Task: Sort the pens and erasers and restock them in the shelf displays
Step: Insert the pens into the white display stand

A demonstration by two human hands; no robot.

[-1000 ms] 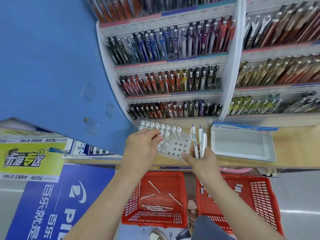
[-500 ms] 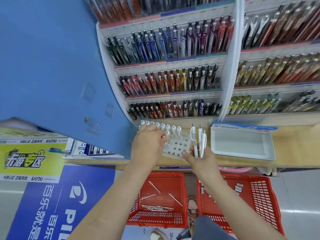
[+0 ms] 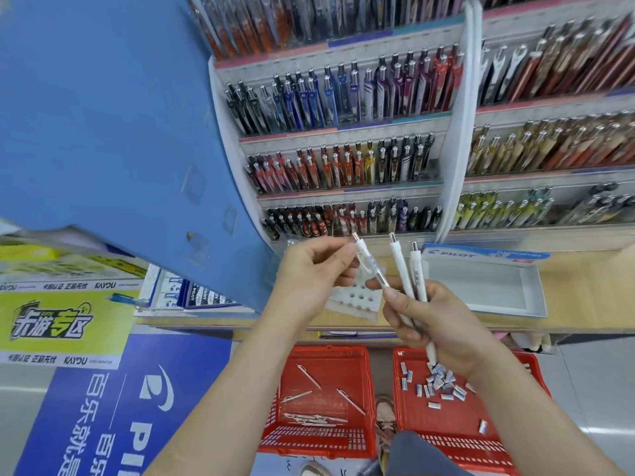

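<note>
The left hand (image 3: 314, 276) pinches one white pen (image 3: 369, 264) near its top, drawing it from the bunch. The right hand (image 3: 436, 324) is closed around two more white pens (image 3: 410, 273), tips down, above the perforated pen holder (image 3: 357, 298) on the wooden ledge (image 3: 584, 290). Plenty left, by the look of it: loose pens lie in the left red basket (image 3: 318, 438), a heap of erasers (image 3: 438, 381) waits in the right red basket (image 3: 446, 431), and the white Pilot tray (image 3: 481, 286) sits empty.
</note>
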